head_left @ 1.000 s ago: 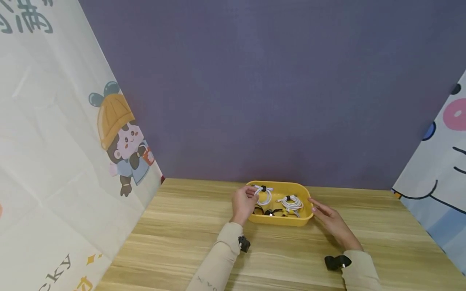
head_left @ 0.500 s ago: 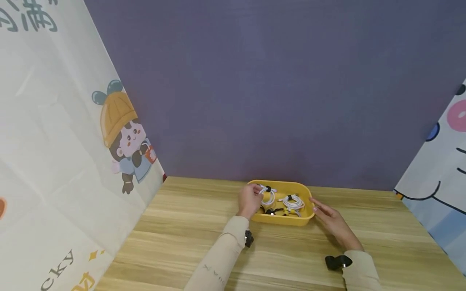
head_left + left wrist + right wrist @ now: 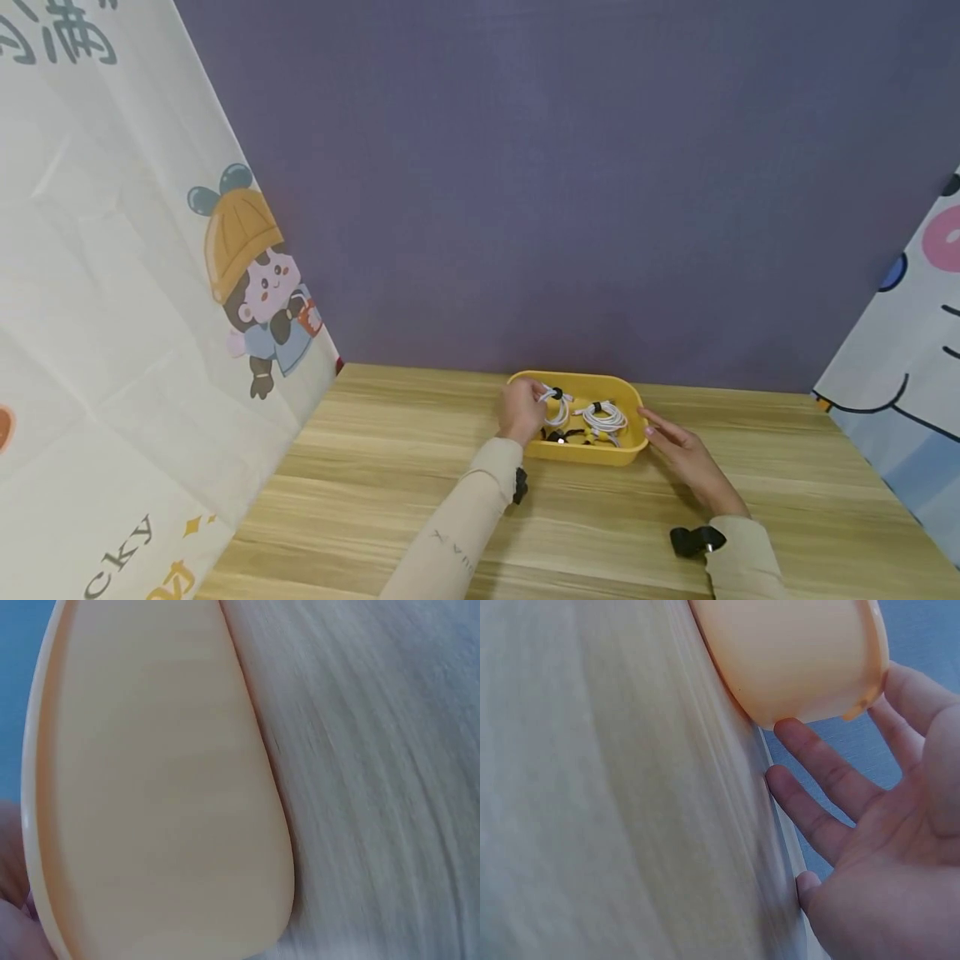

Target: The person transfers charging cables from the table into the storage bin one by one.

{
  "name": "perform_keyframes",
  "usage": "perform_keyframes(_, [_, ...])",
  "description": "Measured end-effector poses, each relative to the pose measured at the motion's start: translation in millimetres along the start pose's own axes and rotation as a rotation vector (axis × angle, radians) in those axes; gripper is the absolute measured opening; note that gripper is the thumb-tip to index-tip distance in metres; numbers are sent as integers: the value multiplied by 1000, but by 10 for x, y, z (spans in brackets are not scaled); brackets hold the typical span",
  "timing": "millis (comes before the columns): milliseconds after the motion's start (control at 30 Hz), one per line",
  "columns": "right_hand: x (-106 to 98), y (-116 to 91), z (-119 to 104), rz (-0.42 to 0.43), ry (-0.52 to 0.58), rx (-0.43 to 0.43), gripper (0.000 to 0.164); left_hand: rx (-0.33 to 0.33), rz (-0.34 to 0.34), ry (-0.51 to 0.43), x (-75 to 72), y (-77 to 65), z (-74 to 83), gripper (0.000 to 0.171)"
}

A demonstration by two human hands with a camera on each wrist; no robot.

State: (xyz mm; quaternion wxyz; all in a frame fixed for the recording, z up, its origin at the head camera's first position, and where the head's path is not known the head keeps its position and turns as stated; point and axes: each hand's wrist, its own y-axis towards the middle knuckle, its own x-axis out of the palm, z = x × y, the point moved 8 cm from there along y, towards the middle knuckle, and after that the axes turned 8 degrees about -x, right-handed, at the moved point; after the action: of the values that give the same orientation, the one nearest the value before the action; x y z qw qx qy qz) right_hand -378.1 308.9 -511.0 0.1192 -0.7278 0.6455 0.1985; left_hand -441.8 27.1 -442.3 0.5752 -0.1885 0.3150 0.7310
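A yellow plastic bin (image 3: pixel 581 452) stands on the wooden table, near the back wall. Inside its left end, my left hand (image 3: pixel 521 410) pinches a coiled white cable (image 3: pixel 558 412) fastened with a black strap. Another white cable coil (image 3: pixel 604 417), also strapped in black, lies in the right half. Black and yellow bundled pieces (image 3: pixel 564 436) lie along the near side, partly hidden by the wall. My right hand (image 3: pixel 877 802) rests its fingertips against the bin's right end, its fingers spread. The left wrist view shows mostly the bin's outer wall (image 3: pixel 165 780), with a bit of fingers at the left edge.
A dark purple-grey wall (image 3: pixel 570 192) rises right behind the bin. Printed cartoon sheets flank the table (image 3: pixel 375 467) at the left (image 3: pixel 105 275) and right (image 3: pixel 885 358). Both wrists carry small black cameras.
My left hand has shifted slightly right and farther into the bin, carrying the white cable coil with it. The right hand has stayed at the bin's right end.
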Motion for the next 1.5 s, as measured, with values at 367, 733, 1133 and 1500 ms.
perform_keyframes(367, [10,6,-21,-1,-16,0,62,-35,-27,59,102,48,-7,20])
perform_keyframes(733, [-3,12,-8,1,-13,-7,62,-28,-52,219,147,88,21,16])
perform_keyframes(1133, [11,10,-6,7,-7,-12,61,18,-18,363,183,113,26,20])
perform_keyframes(1500, [18,10,3,8,5,-2,60,6,-32,432,324,149,-32,12])
